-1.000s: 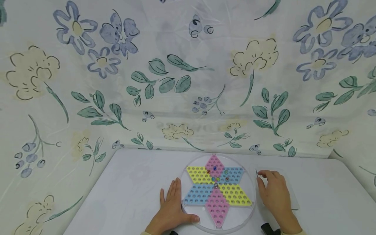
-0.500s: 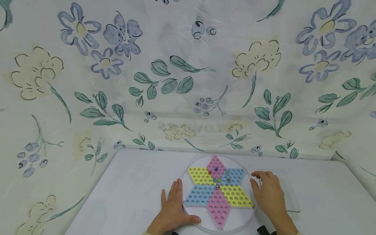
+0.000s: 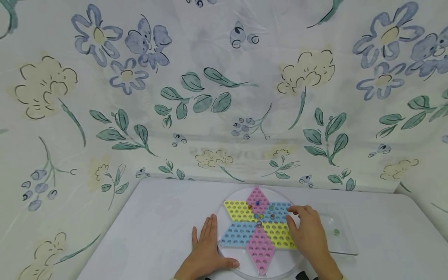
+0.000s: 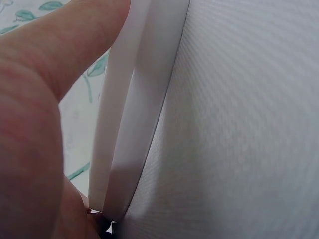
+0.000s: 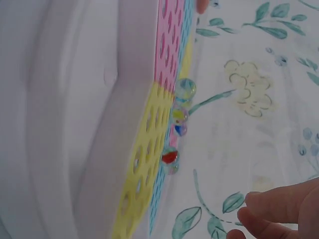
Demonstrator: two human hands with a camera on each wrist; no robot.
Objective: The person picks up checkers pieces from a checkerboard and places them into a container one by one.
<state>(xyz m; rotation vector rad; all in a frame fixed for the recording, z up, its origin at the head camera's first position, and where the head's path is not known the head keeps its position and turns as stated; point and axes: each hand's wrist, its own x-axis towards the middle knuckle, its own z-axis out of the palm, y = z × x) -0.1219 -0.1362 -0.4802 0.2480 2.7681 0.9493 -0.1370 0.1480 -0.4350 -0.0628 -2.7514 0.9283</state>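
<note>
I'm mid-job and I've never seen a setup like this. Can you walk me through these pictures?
There is no machine: a person works with two bare hands. The head picture comes from a camera worn on the head, looking forward and down. The other two come from cameras on the wrists, so the scene there looks tipped sideways.

On the white table lies a round board with a colored, holed star, carrying a few marbles. To its right is a clear tray with a green marble in it. Behind hangs a floral cloth.

The left hand rests against the board's rim. The right hand is over the board's right side; I can't tell if it pinches something small.
</note>
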